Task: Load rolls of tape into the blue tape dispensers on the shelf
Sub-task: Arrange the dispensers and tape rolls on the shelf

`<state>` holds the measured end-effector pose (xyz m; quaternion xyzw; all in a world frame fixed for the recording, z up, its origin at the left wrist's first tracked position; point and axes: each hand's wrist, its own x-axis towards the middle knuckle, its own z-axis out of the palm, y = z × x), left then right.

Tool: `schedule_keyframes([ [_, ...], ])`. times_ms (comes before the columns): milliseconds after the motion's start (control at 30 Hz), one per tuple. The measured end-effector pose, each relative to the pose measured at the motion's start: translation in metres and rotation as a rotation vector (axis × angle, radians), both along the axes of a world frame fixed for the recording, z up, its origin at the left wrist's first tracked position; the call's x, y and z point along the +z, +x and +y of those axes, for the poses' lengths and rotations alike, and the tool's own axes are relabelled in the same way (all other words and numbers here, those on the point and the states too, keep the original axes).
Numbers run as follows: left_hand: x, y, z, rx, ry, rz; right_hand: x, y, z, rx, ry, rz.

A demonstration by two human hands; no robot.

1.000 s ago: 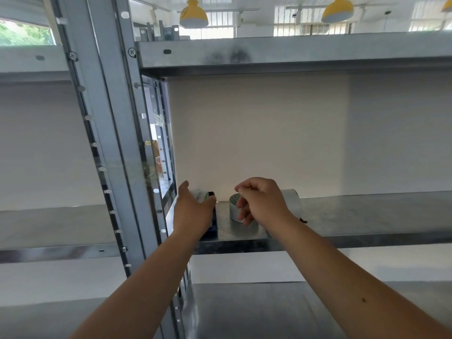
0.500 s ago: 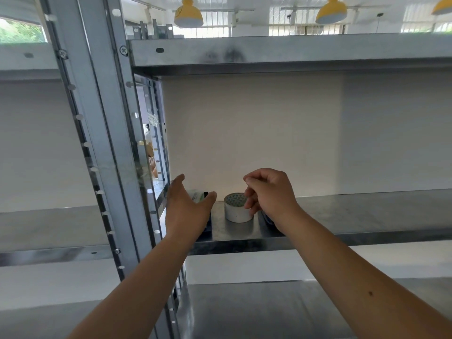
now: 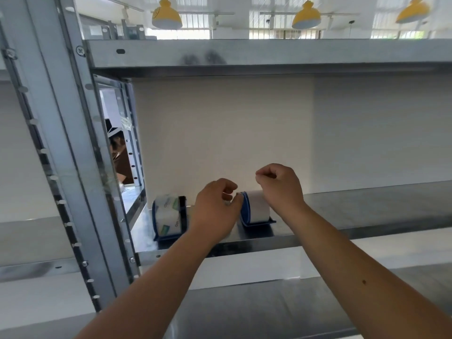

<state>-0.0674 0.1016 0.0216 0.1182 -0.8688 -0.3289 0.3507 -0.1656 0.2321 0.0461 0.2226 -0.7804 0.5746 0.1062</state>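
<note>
Left hand (image 3: 215,214) is now working at the right dispenser (image 3: 245,211), mid-frame, having quit the left dispenser (image 3: 155,216).
It and the right hand (image 3: 281,189) are curling into pinches; whether on tape, I cannot tell. On the shelf (image 3: 367,211), both dispensers are carrying rolls: a printed roll (image 3: 168,216) and a white roll (image 3: 256,206). Tugging could be dragging a dispenser off the edge.

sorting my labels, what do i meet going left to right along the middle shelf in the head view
metal post → left blue dispenser → left hand → right blue dispenser → right hand
</note>
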Motion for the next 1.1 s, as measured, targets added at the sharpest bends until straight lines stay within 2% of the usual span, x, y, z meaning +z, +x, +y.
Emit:
schedule_keyframes([
  [100,-0.008,-0.013,0.009,-0.011,0.182,-0.083,-0.013,-0.007,0.009,-0.025,0.152,-0.090],
  [200,-0.018,-0.024,0.017,-0.006,0.246,-0.169,-0.032,-0.012,0.011,0.021,0.175,-0.199],
  [333,-0.030,-0.035,0.025,-0.106,0.385,-0.159,-0.048,-0.018,0.014,0.117,0.227,-0.160],
  [500,-0.040,-0.046,0.030,-0.164,0.545,-0.024,-0.050,-0.024,0.020,0.168,0.282,-0.044],
  [567,-0.042,-0.049,0.033,-0.160,0.525,-0.012,-0.049,-0.026,0.020,0.173,0.285,-0.036],
  [767,-0.039,-0.046,0.038,-0.065,0.544,0.019,-0.045,-0.028,0.023,0.229,0.190,-0.045],
  [933,-0.029,-0.049,0.034,-0.054,0.693,0.072,-0.044,-0.029,0.023,0.315,0.121,-0.067],
  [1100,-0.008,-0.058,0.026,-0.041,0.837,0.135,-0.058,-0.026,0.032,0.289,0.286,-0.076],
])
